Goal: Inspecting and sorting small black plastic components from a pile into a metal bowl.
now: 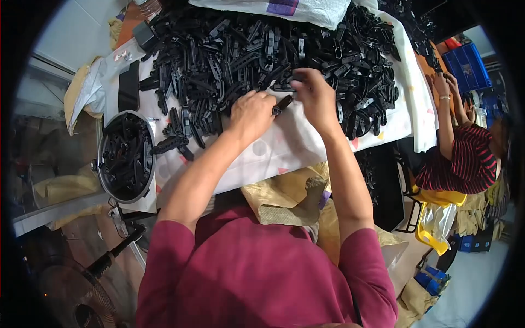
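Note:
My left hand (252,113) is closed at the front edge of a heap of black plastic parts (240,57). Its fingertips grip one narrow black plastic part (283,104), which points up and to the right. Just right of that part is my right hand (317,99), with curled fingers and the thumb toward the held piece. Motion smears its fingertips, so I cannot tell whether anything is between them. A second heap of glossy black parts (367,71) lies beyond and right of my right hand.
A round metal pot (103,177) full of black parts stands left, near a dark phone-like slab (129,87). A white sack (317,12) lies behind the heaps on the patterned cloth (257,164). At right, another person in a striped top (459,158) works near a blue crate (466,66).

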Motion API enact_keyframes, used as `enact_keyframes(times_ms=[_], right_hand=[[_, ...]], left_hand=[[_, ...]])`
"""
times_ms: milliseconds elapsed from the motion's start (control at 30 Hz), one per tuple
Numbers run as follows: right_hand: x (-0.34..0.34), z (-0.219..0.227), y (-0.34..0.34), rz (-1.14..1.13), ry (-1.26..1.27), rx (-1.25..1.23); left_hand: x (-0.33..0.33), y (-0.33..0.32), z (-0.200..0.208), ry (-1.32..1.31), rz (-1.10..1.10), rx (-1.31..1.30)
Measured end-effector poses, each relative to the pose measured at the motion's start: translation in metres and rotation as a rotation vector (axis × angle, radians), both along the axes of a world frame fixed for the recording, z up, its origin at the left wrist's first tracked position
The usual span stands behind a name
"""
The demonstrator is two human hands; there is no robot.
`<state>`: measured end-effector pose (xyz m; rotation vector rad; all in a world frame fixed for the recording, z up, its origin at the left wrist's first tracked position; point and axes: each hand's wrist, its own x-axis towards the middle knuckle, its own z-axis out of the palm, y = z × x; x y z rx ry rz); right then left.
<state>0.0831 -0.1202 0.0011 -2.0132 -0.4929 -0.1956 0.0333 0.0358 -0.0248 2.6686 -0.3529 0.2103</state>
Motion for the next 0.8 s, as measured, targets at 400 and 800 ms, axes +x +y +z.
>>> enact_keyframes(times_ms=[400, 800], right_hand=[[-0.074, 0.001, -0.025, -0.251, 0.540, 0.773], [-0.109, 0.025, -0.005, -0.056, 0.073, 0.374]], left_hand=[[0.015, -0.022, 0.013, 0.107, 0.067, -0.015], [-0.043, -0.006, 0.048, 0.193, -0.298, -1.315]])
